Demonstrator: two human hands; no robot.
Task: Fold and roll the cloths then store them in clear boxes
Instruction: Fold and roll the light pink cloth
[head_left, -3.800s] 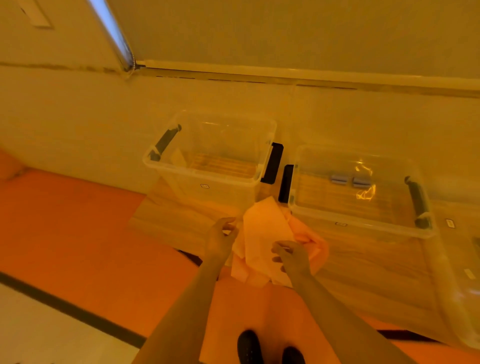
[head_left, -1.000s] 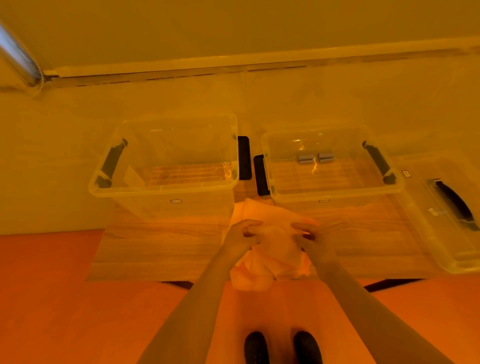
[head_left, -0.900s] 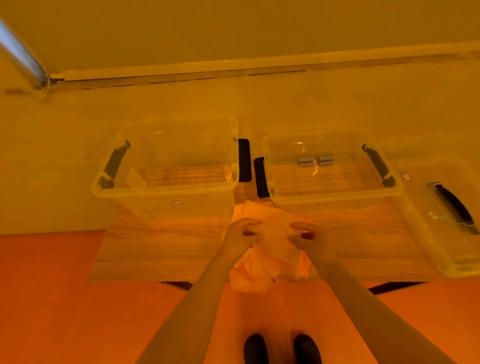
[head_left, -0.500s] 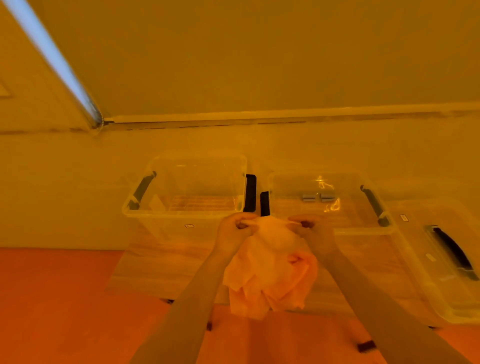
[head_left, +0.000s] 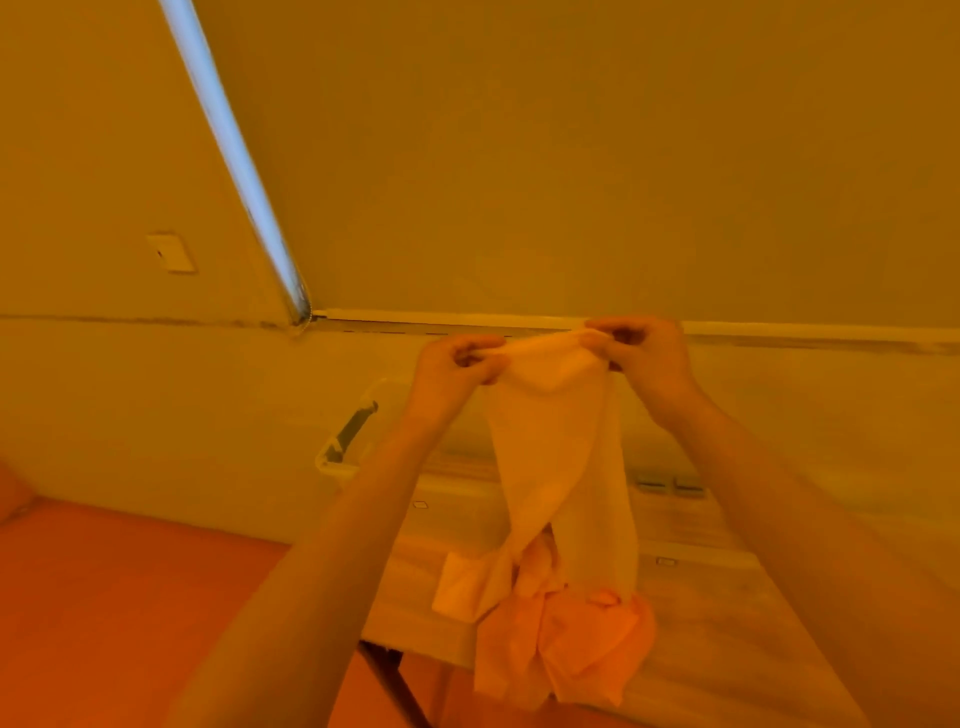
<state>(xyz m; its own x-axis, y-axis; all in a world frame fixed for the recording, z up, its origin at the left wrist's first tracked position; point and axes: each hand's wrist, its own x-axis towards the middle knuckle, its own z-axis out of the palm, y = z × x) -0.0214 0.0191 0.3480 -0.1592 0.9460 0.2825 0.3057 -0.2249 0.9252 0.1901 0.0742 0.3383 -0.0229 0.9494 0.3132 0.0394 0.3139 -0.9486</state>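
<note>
A light orange cloth hangs in the air in front of me, bunched and crumpled at its lower end. My left hand pinches its top edge on the left, and my right hand pinches the same edge on the right. Both hands are raised at about chest height above the table. Behind the cloth stands a clear box with a dark handle on its left side. A second clear box stands to the right of it, mostly hidden by the cloth and my right arm.
The boxes stand on a wooden table with a dark leg under its front left corner. A pale wall with a ledge runs behind. Orange floor lies to the left.
Both hands have lifted the cloth from low over the table to well above it, so it now hangs down stretched. The camera has tilted up.
</note>
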